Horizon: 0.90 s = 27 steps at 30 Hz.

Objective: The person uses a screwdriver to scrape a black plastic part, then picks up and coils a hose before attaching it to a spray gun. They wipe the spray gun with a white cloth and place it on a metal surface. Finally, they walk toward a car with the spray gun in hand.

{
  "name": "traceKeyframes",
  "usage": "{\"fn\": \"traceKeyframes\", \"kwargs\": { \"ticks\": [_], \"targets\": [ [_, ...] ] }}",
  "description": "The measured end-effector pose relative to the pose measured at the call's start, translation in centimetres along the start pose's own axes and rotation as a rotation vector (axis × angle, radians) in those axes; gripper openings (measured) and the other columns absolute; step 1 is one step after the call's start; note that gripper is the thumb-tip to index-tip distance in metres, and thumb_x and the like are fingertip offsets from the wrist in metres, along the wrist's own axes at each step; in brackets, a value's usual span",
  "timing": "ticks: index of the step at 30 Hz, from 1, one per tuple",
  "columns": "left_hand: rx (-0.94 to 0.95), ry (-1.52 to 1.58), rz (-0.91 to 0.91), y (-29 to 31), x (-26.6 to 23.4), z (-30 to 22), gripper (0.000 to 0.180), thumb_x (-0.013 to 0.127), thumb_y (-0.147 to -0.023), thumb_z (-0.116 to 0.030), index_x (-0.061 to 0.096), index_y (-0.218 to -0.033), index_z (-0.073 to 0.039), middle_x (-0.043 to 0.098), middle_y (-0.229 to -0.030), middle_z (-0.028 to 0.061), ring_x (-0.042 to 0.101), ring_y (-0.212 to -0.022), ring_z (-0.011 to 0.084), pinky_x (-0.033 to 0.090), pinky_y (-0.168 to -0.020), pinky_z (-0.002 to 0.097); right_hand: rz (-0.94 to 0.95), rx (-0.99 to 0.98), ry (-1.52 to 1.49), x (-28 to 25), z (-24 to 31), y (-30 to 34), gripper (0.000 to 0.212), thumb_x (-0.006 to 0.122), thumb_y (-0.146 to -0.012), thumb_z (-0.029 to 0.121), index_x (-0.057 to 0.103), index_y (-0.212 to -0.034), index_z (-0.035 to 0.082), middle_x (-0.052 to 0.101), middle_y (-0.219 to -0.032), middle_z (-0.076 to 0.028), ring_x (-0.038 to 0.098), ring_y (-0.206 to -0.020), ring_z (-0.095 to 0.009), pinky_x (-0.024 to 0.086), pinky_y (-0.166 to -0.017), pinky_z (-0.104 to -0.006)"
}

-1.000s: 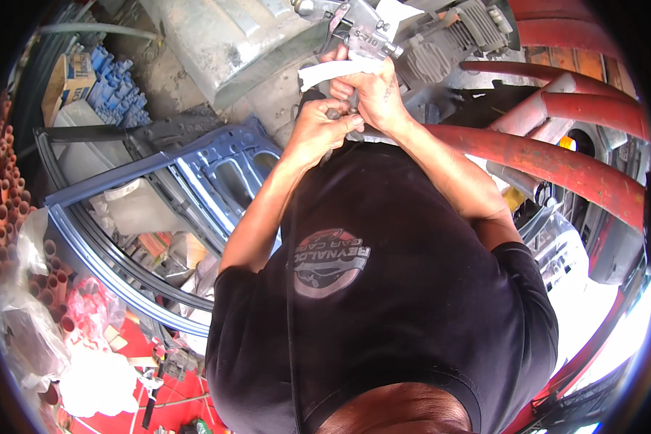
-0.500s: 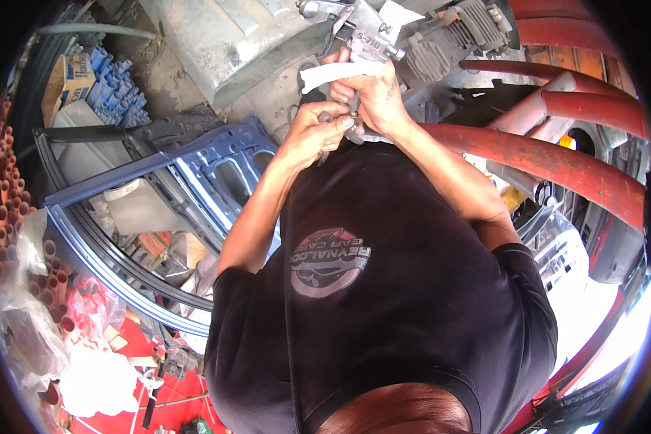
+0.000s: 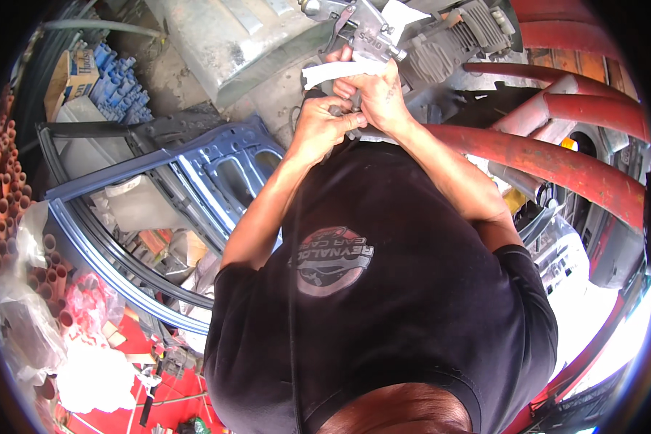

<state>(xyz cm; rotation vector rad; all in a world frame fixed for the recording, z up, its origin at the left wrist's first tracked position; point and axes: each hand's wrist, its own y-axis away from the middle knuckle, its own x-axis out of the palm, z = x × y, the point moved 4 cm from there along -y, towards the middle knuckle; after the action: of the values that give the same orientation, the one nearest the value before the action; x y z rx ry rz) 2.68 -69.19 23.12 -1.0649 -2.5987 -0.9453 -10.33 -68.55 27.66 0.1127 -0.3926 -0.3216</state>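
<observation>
A silver spray gun (image 3: 371, 42) is at the top centre, with my right hand (image 3: 380, 95) closed around its handle. A strip of white paper or cloth (image 3: 331, 73) lies across that hand's fingers, and another white piece (image 3: 402, 17) shows behind the gun. Just below, my left hand (image 3: 321, 129) is closed, thumb and fingers pinching a dark hose end or fitting (image 3: 354, 133) at the bottom of the handle. My fingers partly hide that joint, so I cannot see whether the two parts are connected.
A blue car door (image 3: 228, 170) leans at the left, near bundles of blue tubes (image 3: 119, 90) and reddish tubes (image 3: 3, 188). Beyond my hands lie a grey metal panel (image 3: 224, 54) and a finned machine part (image 3: 477, 32). Thick red metal bars (image 3: 542, 163) cross the right side.
My left hand has moved slightly up and closer to my right hand, its thumb now laid across the fitting. The spray gun and right hand stay almost in place.
</observation>
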Motion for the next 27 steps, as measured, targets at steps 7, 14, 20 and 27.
{"fn": "traceKeyframes", "kwargs": {
  "ticks": [7, 14, 20, 27],
  "targets": [
    [-0.040, 0.203, 0.130, -0.2, -0.5, 0.0, 0.015, 0.072, -0.095, -0.007, 0.067, -0.103, 0.005, 0.060, -0.068, 0.0002, 0.038, -0.048, 0.0008, 0.028, -0.042, 0.0202, -0.024, 0.063, 0.110, -0.4, 0.2, -0.2, 0.014, 0.056, -0.095, -0.005, 0.062, -0.108, -0.006, 0.066, -0.096, -0.012, 0.052, -0.066, -0.011, 0.047, -0.059, -0.0276],
    [0.052, -0.027, 0.034, -0.4, -1.0, 0.2, 0.015, 0.071, -0.096, -0.009, 0.067, -0.105, 0.003, 0.057, -0.065, -0.0030, 0.037, -0.047, 0.0014, 0.026, -0.042, 0.0217, -0.049, -0.027, 0.003, -0.1, -0.2, -0.3, 0.017, 0.057, -0.092, 0.004, 0.069, -0.098, -0.006, 0.058, -0.068, -0.001, 0.052, -0.062, -0.008, 0.044, -0.057, -0.0257],
    [0.095, -0.014, 0.081, -0.6, -0.5, 0.1, 0.013, 0.069, -0.098, -0.014, 0.066, -0.098, -0.001, 0.046, -0.060, -0.0072, 0.035, -0.046, 0.0022, 0.025, -0.042, 0.0233, -0.026, -0.009, -0.009, -0.7, -0.5, -0.7, 0.013, 0.058, -0.094, -0.005, 0.061, -0.106, -0.007, 0.065, -0.092, -0.012, 0.052, -0.066, -0.012, 0.047, -0.060, -0.0279],
    [0.030, 0.044, 0.167, -1.2, -2.2, 0.8, 0.018, 0.073, -0.096, -0.014, 0.065, -0.094, 0.002, 0.049, -0.062, -0.0027, 0.036, -0.048, 0.0038, 0.027, -0.043, 0.0247, 0.009, 0.017, 0.054, 0.0, -0.3, 0.1, 0.015, 0.059, -0.094, -0.003, 0.062, -0.107, -0.008, 0.059, -0.075, -0.006, 0.052, -0.065, -0.011, 0.046, -0.060, -0.0270]
  ]
}}
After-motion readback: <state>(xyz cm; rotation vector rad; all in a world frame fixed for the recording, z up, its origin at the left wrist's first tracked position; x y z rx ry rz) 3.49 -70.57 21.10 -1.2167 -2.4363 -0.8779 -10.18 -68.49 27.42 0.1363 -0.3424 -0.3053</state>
